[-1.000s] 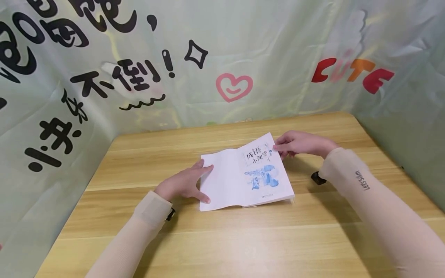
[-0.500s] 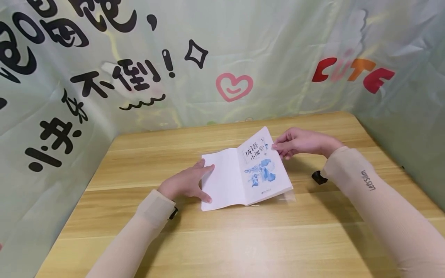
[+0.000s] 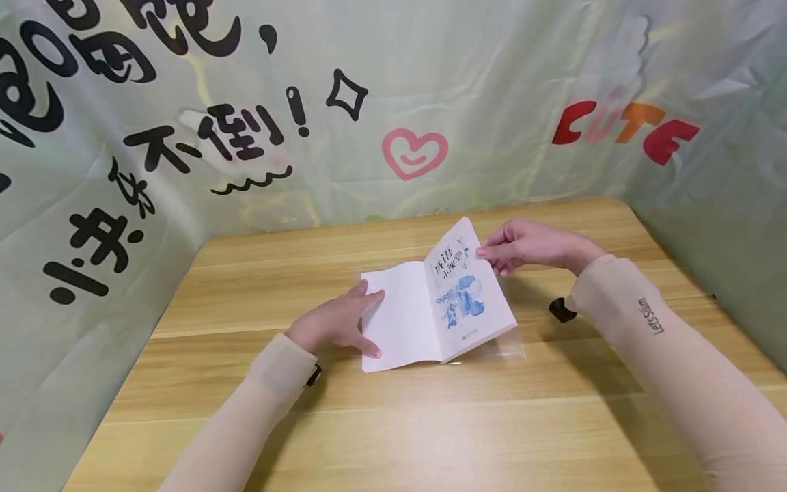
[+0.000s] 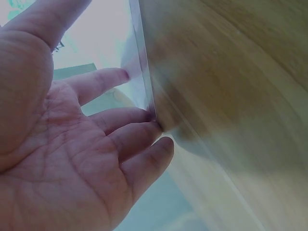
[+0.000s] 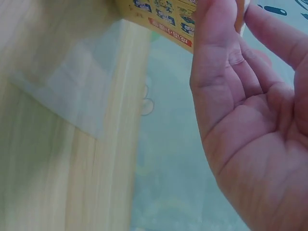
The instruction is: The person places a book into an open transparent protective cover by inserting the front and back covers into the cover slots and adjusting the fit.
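Observation:
A book [image 3: 462, 290] lies opened at its title page, which has black characters and a blue drawing. Spread fingers of my left hand [image 3: 335, 322] rest at the outer edge of the blank left page [image 3: 399, 318], thumb and index finger lying over it. My right hand [image 3: 533, 244] pinches the right edge of the page block, which tilts up off the table. A clear plastic sheet [image 3: 509, 346] shows flat beneath the raised side. In the right wrist view, the book's yellow back cover [image 5: 168, 24] with small pictures shows beside my fingers, and the clear sheet [image 5: 72, 96] lies below.
The wooden table [image 3: 393, 424] reaches back to a pale printed cloth [image 3: 492, 82] that hangs behind and along both sides. Black straps [image 3: 561, 311] hang at the sleeve cuffs.
My right hand has raised the book's right side further and moved slightly up and left, uncovering more of the clear sheet. The left hand and left page have shifted a little right.

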{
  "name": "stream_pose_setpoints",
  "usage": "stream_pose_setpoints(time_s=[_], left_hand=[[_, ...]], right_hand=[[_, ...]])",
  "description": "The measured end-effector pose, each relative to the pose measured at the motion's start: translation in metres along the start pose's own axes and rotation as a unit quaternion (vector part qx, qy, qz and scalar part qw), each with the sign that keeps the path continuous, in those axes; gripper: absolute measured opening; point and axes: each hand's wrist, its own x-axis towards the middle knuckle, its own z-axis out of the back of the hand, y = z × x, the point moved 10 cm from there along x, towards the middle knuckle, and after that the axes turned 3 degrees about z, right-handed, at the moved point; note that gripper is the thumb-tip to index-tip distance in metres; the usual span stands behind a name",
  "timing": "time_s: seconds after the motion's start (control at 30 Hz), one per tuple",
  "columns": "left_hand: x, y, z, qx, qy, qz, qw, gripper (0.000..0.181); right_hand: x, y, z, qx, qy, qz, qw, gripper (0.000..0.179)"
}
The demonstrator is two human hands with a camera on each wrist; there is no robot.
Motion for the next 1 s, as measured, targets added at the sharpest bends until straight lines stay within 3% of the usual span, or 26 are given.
stream_pose_setpoints(time_s=[0.5,1.0], left_hand=[[0.003,-0.006,-0.001,0.003,-0.001,-0.005,1.0000,0.116],[0.002,-0.002,0.001,0.017,-0.008,-0.006,0.9998,0.116]], right_hand=[[0.013,0.025,-0.006,-0.016,-0.029,0.019,0.9993,0.035],[0.032,0.040,-0.021,-0.002,-0.059,0.032,0.9977,0.032]])
